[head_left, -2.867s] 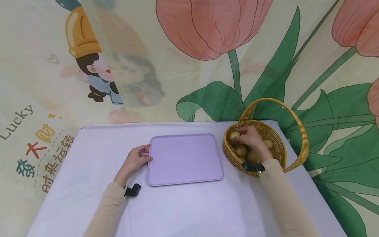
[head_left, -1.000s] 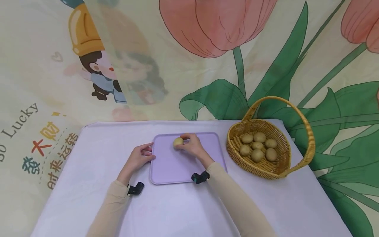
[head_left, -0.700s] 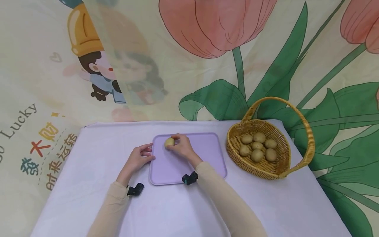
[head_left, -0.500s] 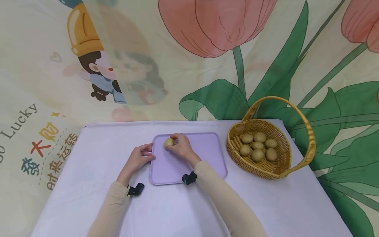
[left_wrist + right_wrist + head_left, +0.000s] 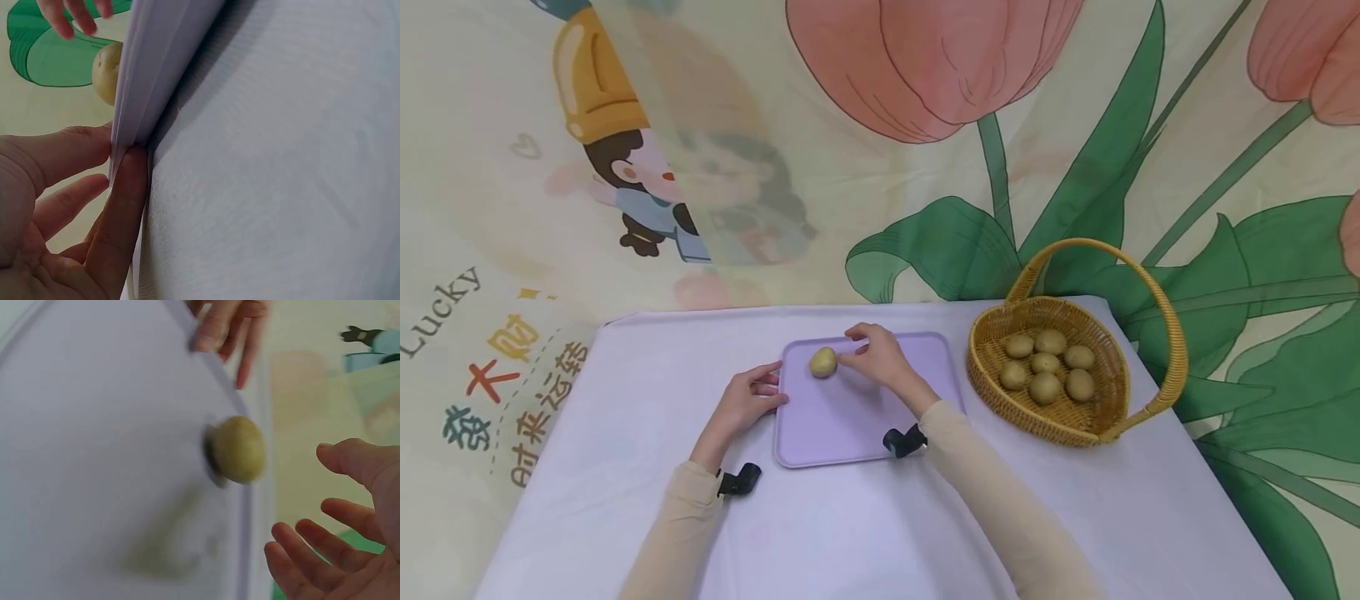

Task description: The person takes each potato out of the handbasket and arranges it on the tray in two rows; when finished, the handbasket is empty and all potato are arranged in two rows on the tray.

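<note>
A single potato point(image 5: 823, 362) lies on the purple tray point(image 5: 865, 425), towards its far left corner. Just to the right of it, my right hand point(image 5: 882, 360) hovers over the tray with fingers spread and nothing in them; the right wrist view shows a gap between the fingers point(image 5: 350, 515) and the potato point(image 5: 239, 450). At the tray's left edge my left hand point(image 5: 745, 406) holds the rim, thumb at the upper side and a finger tucked under it, as the left wrist view shows. Part of the potato point(image 5: 107, 72) is hidden behind the rim there.
On the right of the white-clothed table point(image 5: 835, 533) stands a wicker basket point(image 5: 1037, 425) with several potatoes point(image 5: 1045, 387) inside and a tall arched handle point(image 5: 1172, 358). A printed cloth backdrop point(image 5: 820, 200) hangs behind the table.
My right hand took a potato from the basket, carried it left to the tray's far left corner, let go and drew back slightly right. My left hand has stayed at the tray's edge.
</note>
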Motion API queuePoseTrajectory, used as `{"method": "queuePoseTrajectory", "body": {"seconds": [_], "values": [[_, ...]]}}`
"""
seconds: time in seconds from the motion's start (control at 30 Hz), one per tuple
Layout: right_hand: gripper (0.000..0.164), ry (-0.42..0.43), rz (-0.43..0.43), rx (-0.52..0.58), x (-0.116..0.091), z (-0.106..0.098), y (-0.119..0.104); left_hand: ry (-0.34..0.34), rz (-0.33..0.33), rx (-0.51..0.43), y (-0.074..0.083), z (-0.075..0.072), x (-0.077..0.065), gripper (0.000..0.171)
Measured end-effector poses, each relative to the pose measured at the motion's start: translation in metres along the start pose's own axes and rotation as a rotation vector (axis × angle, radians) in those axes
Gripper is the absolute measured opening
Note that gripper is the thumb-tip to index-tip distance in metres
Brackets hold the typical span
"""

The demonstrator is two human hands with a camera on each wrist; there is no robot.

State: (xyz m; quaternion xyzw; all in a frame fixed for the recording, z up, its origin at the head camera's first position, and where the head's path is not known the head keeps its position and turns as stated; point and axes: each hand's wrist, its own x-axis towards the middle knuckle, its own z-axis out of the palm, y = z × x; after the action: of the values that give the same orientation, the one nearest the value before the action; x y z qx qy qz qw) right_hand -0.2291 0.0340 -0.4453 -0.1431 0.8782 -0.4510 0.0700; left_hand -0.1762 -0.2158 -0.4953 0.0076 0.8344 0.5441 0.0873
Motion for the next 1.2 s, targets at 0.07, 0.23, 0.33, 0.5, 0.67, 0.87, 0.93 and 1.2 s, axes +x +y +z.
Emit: {"method": "queuePoseTrajectory", "body": {"seconds": [0.07,0.23,0.33,0.5,0.67,0.87,0.93,1.2], "values": [[0.041,0.009,-0.025,0.037,-0.003,-0.016,-0.002,0.007,0.003,0.007,0.000,0.000,-0.001,0.063],[0.036,0.079,-0.057,0.044,-0.016,-0.064,-0.002,0.007,0.016,-0.003,0.000,0.000,-0.002,0.062],[0.035,0.134,-0.045,0.039,-0.028,-0.097,0.002,-0.001,0.021,-0.001,-0.001,0.001,-0.001,0.062],[0.034,0.205,0.013,0.014,-0.043,-0.144,0.026,0.007,0.014,0.018,-0.003,0.000,0.001,0.062],[0.036,0.241,0.076,0.003,-0.054,-0.168,0.055,0.005,0.003,0.021,-0.005,-0.001,0.001,0.063],[0.037,0.286,0.133,-0.028,-0.066,-0.180,0.079,-0.002,0.005,0.001,-0.004,-0.001,0.001,0.063],[0.036,0.295,0.140,-0.052,-0.069,-0.182,0.084,0.000,0.008,0.002,-0.003,0.000,0.001,0.063],[0.042,0.247,0.307,-0.167,-0.077,-0.188,0.098,-0.003,-0.006,0.015,-0.003,0.000,0.001,0.064]]}}
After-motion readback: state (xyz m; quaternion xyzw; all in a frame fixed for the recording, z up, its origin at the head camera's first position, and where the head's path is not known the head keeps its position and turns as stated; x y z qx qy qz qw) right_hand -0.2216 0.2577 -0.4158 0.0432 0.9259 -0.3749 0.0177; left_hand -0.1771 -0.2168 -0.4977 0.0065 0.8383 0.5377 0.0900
